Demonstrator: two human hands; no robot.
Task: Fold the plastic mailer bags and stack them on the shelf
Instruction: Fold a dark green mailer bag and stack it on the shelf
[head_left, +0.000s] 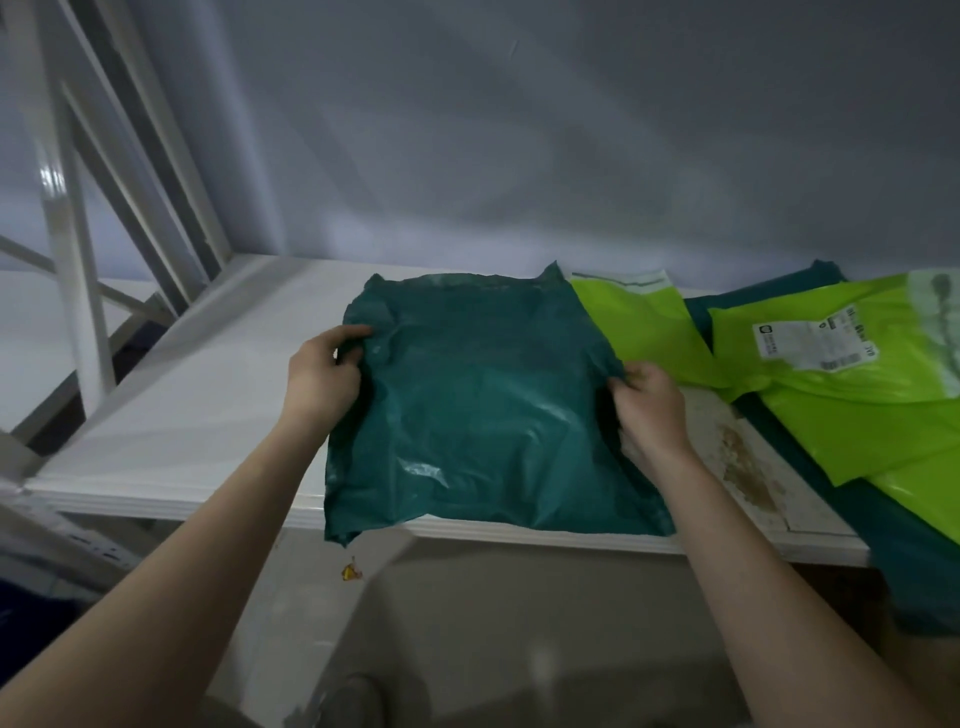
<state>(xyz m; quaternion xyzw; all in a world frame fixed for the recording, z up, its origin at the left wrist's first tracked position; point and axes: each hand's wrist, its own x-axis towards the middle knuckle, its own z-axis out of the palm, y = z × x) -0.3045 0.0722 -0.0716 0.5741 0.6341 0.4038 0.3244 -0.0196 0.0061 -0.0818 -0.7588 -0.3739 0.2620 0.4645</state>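
A dark teal plastic mailer bag (478, 405) lies spread flat on the white shelf (197, 415), its near edge hanging slightly over the front lip. My left hand (322, 374) pinches the bag's left edge near the upper corner. My right hand (649, 400) pinches the bag's right edge at about mid-height. Both forearms reach in from below.
To the right lie lime-green mailer bags (852, 395), one with a white shipping label (810, 343), over more teal bags (914, 561). White shelf uprights (67, 234) stand at the left. A grey wall backs the shelf. A brown stain (743, 462) marks the shelf.
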